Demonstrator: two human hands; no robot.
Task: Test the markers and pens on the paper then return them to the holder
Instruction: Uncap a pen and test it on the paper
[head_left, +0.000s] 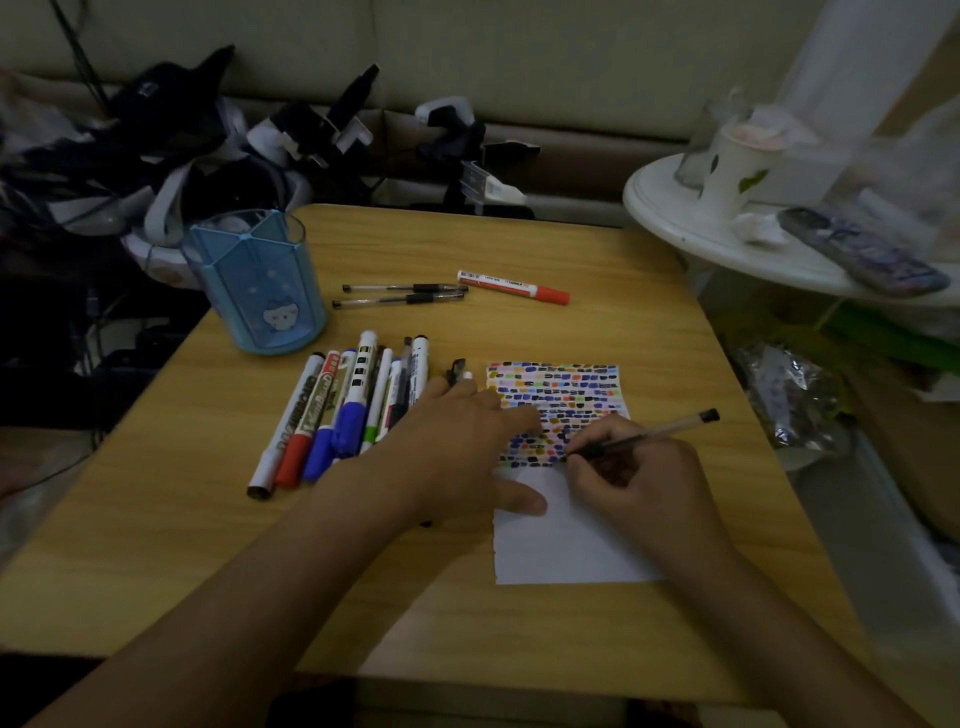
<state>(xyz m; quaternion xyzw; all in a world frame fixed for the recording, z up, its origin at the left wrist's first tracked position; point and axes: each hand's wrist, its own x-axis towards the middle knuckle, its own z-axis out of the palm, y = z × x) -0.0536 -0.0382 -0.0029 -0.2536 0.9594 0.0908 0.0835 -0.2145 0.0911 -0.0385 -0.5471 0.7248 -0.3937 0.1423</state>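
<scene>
Paper first: the white rectangular sheet of paper (561, 545) lies flat on the light wooden tabletop (208, 519), its far half filled with rows of small coloured and black test marks, its near half bare, so the writing goes on at the edge where marks meet blank. The right hand (639, 473) pinches a slim clear-barrelled black gel pen (649, 434) in a writing grip, fingers curled round the dark grip section, tip down on the paper at the lowest row and capped tail slanting up to the right; that suits making another short stroke. The left hand (462, 447) lies open, fingers straight, with fingertips on the marked area and thumb on the blank part, evidently to pin the sheet so it does not slide under the pen. Just to its left, partly beneath the wrist, a fanned row of whiteboard markers and pens (343, 410) with red, blue, green and black caps lies side by side within easy reach, probably the untested batch. Farther back, two black gel pens (400, 293) and a white marker with a red cap (514, 287) lie apart from that row, perhaps already tried. The translucent blue plastic pen holder (260, 286) stands upright at the table's far left corner, seemingly empty, so returning things to it appears to be work ahead.
</scene>
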